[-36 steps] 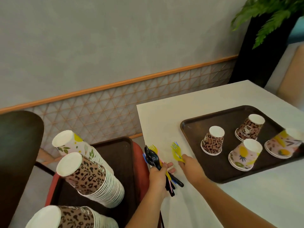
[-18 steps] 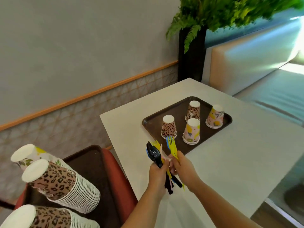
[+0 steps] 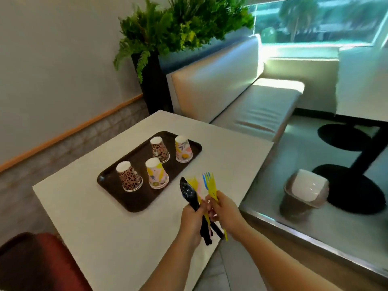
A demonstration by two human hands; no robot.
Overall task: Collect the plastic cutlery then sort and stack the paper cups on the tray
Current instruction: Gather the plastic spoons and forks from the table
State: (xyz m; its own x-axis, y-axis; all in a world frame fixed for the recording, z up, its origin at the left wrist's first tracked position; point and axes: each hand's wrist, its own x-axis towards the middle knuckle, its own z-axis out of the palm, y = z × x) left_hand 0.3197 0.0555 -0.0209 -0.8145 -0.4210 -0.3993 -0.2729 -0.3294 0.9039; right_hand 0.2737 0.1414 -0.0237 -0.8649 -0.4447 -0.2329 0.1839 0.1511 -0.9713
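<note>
My left hand (image 3: 192, 219) grips a bundle of plastic cutlery (image 3: 189, 191), black spoons with yellow forks behind them, above the table's near right edge. My right hand (image 3: 225, 208) pinches a yellow and a blue fork (image 3: 210, 184) right beside that bundle. On the brown tray (image 3: 111, 181) stand upside-down paper cups: a leopard-print cup (image 3: 128, 176), a pink floral cup (image 3: 156, 173), a second leopard-print cup (image 3: 159, 150) and a second floral cup (image 3: 183, 149). Each seems to be a short stack.
The white table (image 3: 105, 227) ends just right of my hands. A lidded bin (image 3: 305, 190) stands on the floor to the right. A cream bench (image 3: 241, 101) and a plant (image 3: 178, 24) lie beyond the table. A red chair (image 3: 37, 263) is at the lower left.
The view has swung to the right, so the chair with the tall cup stacks has left the frame. My right hand lifted the forks off the table and brought them beside the left hand's bundle.
</note>
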